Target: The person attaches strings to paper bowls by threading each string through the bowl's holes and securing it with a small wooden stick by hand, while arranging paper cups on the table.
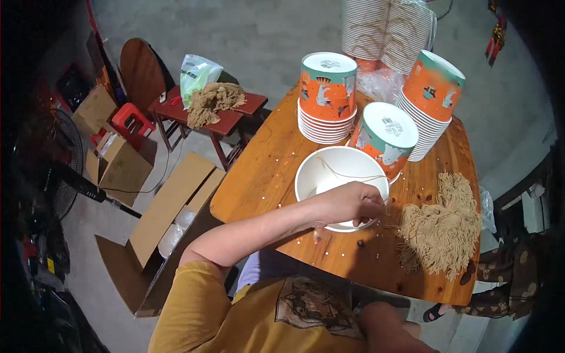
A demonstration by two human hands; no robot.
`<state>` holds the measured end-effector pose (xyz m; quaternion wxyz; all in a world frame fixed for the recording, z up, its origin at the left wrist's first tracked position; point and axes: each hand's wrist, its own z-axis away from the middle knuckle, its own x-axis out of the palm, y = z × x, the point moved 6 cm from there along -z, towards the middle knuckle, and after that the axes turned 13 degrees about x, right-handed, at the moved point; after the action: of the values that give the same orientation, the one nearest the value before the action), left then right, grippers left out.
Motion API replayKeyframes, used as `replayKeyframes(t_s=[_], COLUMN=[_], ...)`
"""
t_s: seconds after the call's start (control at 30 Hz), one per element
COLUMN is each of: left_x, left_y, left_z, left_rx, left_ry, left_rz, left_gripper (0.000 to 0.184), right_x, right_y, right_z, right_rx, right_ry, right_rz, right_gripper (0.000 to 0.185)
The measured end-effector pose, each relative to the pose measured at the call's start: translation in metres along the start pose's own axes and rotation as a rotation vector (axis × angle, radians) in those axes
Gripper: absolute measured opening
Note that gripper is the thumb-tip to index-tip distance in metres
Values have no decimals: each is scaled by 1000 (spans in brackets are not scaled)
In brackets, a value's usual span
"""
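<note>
My left hand (353,205) is over the near right side of an open white paper bucket (307,176), its fingers curled closed by the rim. Whatever the fingertips pinch is too small or hidden to name. A thin tan cord (347,175) loops across the bucket's opening to the right rim, just beyond my fingers. My right arm (385,326) is low at the bottom of the view, below the table edge; its fingers do not show clearly. Right of the bucket lies a heap of tan cords (444,226).
Upside-down stacks of orange and green paper buckets (326,91) stand behind on the wooden table (253,182), with more wrapped bucket stacks (385,29) farther back. Left are a red bench (250,106) bearing more cords, an open cardboard box (168,203) and a fan (73,176). Another person's leg (506,276) is at right.
</note>
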<state>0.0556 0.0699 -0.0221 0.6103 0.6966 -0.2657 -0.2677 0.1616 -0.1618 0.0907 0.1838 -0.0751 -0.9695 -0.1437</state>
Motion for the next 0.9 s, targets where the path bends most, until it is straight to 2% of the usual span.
replayKeyframes(t_s=[0.07, 0.23, 0.5, 0.67, 0.7, 0.9], left_x=[1, 2, 3, 5, 5, 4], left_y=[-4, -3, -7, -3, -3, -4], left_z=[-1, 1, -3, -2, -1, -1], left_rx=[-40, -68, -55, -40, -48, -55], left_ry=[3, -3, -13, -32, -15, -14], left_rz=[-14, 71, 67, 71, 82, 86], left_gripper=[15, 7, 9, 10, 10, 10], right_x=[1, -7, -20, -32, -34, -25], right_y=[-10, -24, -31, -49, -41, 10], right_z=[-6, -5, 12, 29, 36, 69], right_rx=[76, -46, -197, -138, -142, 204], right_ry=[4, 26, 115, -126, -122, -287], right_rz=[94, 65, -119, -126, -131, 48], right_gripper=[29, 27, 25, 46, 46, 41])
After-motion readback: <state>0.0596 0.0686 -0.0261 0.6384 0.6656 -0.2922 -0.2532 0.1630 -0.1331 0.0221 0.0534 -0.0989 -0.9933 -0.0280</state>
